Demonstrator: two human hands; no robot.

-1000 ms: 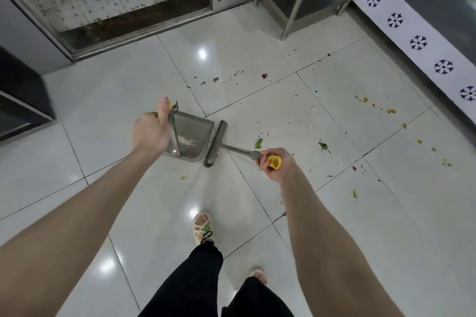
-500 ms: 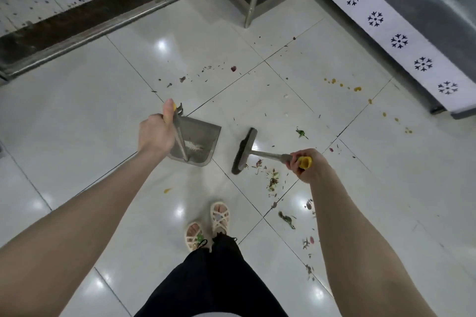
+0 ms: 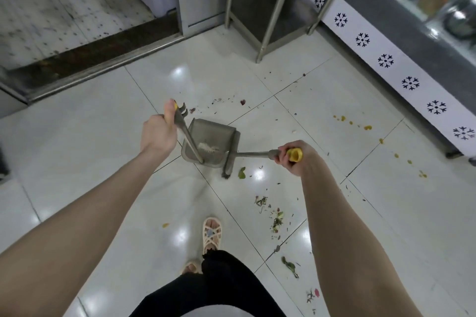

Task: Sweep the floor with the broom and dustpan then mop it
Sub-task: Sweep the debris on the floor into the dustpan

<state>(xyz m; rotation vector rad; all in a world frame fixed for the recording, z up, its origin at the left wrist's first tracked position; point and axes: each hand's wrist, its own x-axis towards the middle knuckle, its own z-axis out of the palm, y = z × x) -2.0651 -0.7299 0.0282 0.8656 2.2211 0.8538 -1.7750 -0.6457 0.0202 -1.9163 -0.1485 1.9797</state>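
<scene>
Swept back in since half a second ago, the broom (image 3: 251,154) is pictured with its head touching the open edge of the dustpan (image 3: 213,134), ahead of the person's feet. The dustpan's long handle is gripped by the left hand (image 3: 158,131), and the broom's yellow-capped handle by the right hand (image 3: 293,159). A green leaf (image 3: 241,173) is seen just beside the bristles on the white tiled floor (image 3: 103,136).

Glossy white tiled floor (image 3: 77,149), metal door threshold (image 3: 103,67) — snowflake-patterned counter base (image 3: 398,72)
</scene>
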